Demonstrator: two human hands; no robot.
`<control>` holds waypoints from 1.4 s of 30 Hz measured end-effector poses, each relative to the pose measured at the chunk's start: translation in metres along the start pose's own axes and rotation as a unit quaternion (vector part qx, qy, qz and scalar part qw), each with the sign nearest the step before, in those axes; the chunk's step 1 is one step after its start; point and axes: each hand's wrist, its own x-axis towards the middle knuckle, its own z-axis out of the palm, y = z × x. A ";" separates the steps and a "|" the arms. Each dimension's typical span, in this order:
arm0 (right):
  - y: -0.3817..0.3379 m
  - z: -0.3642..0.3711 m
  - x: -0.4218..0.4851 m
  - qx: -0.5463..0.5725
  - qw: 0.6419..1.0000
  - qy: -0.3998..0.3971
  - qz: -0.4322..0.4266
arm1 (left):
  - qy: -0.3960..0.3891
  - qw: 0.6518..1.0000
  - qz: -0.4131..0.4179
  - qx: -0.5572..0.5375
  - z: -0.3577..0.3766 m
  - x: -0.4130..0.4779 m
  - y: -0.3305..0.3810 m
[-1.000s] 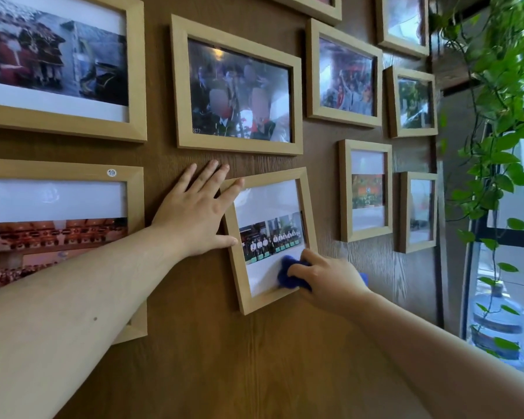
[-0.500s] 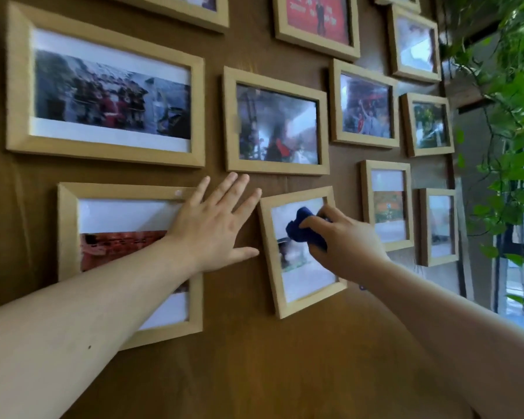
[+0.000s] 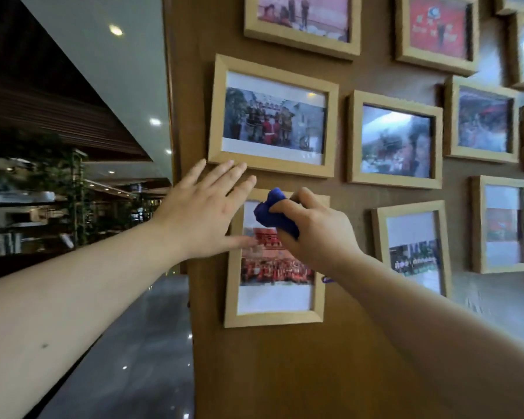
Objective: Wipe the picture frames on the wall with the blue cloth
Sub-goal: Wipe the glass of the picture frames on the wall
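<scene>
The right hand (image 3: 318,228) was closed around the cloth (image 3: 273,216), a bunched blue lump that poked out past the fingers. The cloth pressed on the glass near the top of the frame (image 3: 273,320), the low one by the left edge of the wall (image 3: 285,373). The left hand (image 3: 200,213) was flat and open, holding nothing. Its palm lay on the frame's top left corner and its fingertips reached up to the bottom rail of the frame above.

The step looked like wiping this frame's glass. Only the top part was under the cloth, so most of the glass was likely not wiped yet. To do it well, the flat hand would need to hold the frame steady — frames on a wall tip and swing with ease. The cloth should slide in slow rows from the top down to the white strip at the bottom, then run along the four wood sides. A soft push would be best, since hard rubbing could knock the frame crooked.

The left hand covered one corner, so it would have to shift for the cloth to clean there. Many more frames hung to the right — the job seemed far from done.
</scene>
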 end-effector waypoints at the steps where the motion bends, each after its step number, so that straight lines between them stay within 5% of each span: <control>1: -0.008 0.004 0.003 -0.001 1.000 0.000 0.003 | -0.013 1.000 0.001 -0.011 0.004 -0.002 -0.005; 11: -0.034 0.036 0.020 0.035 0.994 -0.008 0.107 | -0.031 0.999 0.006 -0.028 0.040 0.004 -0.014; 25: 0.022 0.015 -0.021 -0.131 0.963 -0.087 0.220 | 0.002 0.999 0.018 -0.051 0.049 0.004 -0.019; 31: -0.033 0.029 0.003 -0.027 0.988 -0.113 0.102 | 0.008 0.998 0.006 -0.058 0.049 0.006 -0.015; 42: 0.013 0.019 -0.046 -0.194 0.954 -0.180 0.143 | 0.011 0.999 0.009 -0.049 0.051 0.006 -0.014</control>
